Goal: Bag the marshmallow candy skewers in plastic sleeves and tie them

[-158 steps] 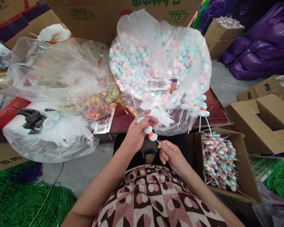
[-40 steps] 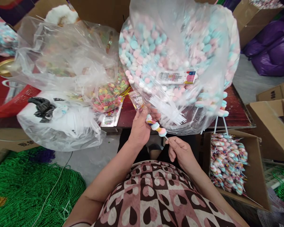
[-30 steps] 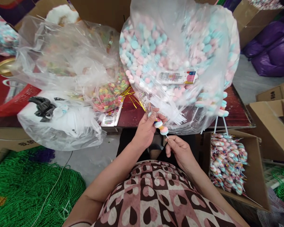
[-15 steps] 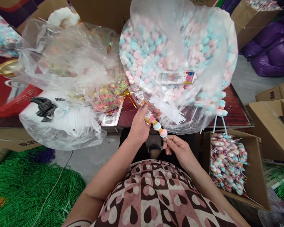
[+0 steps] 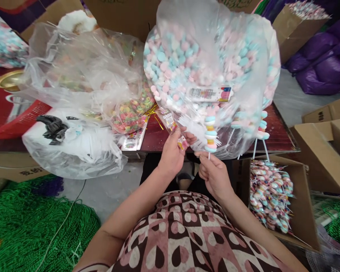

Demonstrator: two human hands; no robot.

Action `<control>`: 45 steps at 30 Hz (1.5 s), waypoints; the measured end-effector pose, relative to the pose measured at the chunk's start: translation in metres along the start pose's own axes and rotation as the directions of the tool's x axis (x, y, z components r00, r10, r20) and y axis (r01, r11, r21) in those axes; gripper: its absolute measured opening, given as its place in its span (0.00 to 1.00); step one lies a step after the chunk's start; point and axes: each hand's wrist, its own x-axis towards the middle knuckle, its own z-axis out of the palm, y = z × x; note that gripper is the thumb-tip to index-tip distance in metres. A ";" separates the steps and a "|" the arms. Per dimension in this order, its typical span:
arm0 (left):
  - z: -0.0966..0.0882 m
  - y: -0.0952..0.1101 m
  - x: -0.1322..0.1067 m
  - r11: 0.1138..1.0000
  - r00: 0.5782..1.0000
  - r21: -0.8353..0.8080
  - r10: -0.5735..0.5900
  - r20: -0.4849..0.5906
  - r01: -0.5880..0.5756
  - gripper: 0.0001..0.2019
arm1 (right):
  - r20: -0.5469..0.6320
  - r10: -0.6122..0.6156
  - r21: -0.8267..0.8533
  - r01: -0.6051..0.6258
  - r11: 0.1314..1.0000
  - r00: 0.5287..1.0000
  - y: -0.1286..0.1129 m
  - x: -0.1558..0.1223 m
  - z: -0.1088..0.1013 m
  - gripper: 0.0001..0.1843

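Observation:
My right hand [image 5: 215,172] pinches the white stick of a candy skewer [image 5: 211,134], which stands upright with pink, blue and white marshmallow pieces and yellowish rings between them. In my left hand [image 5: 174,151] is a clear printed candy wrapper [image 5: 167,120], gripped between thumb and fingers. The skewer is apart from the wrapper, to its right. Just behind my hands lies a bunch of white sticks [image 5: 194,130]. Beyond them a big clear bag of marshmallows [image 5: 170,56] fills the table, with a printed packet [image 5: 209,93] on it.
To the left sit a bag of gummy rings [image 5: 130,117], a white plastic bag [image 5: 85,151] and a red basket [image 5: 31,121]. More skewers [image 5: 263,126] lean at the table's right edge. Below is a carton [image 5: 300,200] of wrapped skewers. Green cord [image 5: 45,223] heaps on the floor.
The skewer has come away from the wrapper; my right hand has tipped it upright and moved it to the right. My left hand still grips the wrapper, shifted slightly right.

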 end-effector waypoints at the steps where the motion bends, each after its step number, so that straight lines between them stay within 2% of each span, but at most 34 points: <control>1: 0.001 -0.002 -0.003 1.000 1.000 -0.001 -0.012 0.017 0.012 0.09 | 0.017 0.001 0.010 -0.001 1.000 1.000 -0.001 0.002 0.006 0.16; 5: 0.003 -0.007 -0.010 0.999 0.998 0.002 -0.034 0.057 0.034 0.10 | 0.068 0.014 0.064 -0.019 0.998 0.998 -0.001 0.006 0.021 0.18; 14: -0.004 -0.026 -0.014 0.997 0.991 0.069 0.014 0.131 -0.023 0.10 | 0.075 0.120 0.190 -0.132 0.973 0.990 0.006 0.009 0.028 0.24; 19: -0.010 -0.009 -0.013 0.999 0.988 0.013 0.045 0.148 -0.047 0.14 | -0.004 0.043 0.137 -0.042 0.990 0.999 0.002 0.011 0.015 0.23; 24: -0.015 0.006 -0.010 0.996 0.983 0.074 0.027 0.181 -0.041 0.19 | -0.074 -0.042 0.111 0.050 0.993 0.996 -0.008 0.012 0.006 0.22; 27: -0.019 0.003 -0.008 0.984 0.992 0.169 0.044 0.122 -0.064 0.19 | -0.106 -0.081 0.099 0.092 0.991 0.991 -0.011 0.012 0.006 0.23; 31: -0.022 -0.005 -0.003 0.947 0.989 0.287 0.149 0.000 -0.143 0.18 | -0.133 -0.076 0.109 0.091 0.990 0.988 -0.010 0.010 0.008 0.22; 34: -0.021 -0.009 -0.003 0.939 0.984 0.297 0.179 0.009 -0.174 0.18 | -0.081 -0.043 0.111 0.052 0.992 0.996 -0.007 0.008 0.009 0.20; 37: -0.019 -0.009 -0.007 0.956 0.990 0.258 0.125 0.066 -0.138 0.18 | -0.021 -0.031 0.090 0.033 0.995 0.999 -0.007 0.007 0.009 0.20; 40: -0.018 -0.008 -0.009 0.971 0.991 0.214 0.081 0.111 -0.103 0.19 | -0.048 -0.058 0.083 0.062 0.995 0.997 -0.006 0.009 0.008 0.18; 42: -0.020 -0.007 -0.008 0.965 0.991 0.236 0.100 0.085 -0.117 0.20 | -0.072 -0.065 0.091 0.071 0.993 0.995 -0.006 0.011 0.007 0.18; 45: -0.024 -0.007 -0.004 0.943 0.985 0.290 0.172 -0.012 -0.161 0.20 | -0.092 -0.088 0.075 0.095 0.993 0.992 -0.003 0.013 0.007 0.19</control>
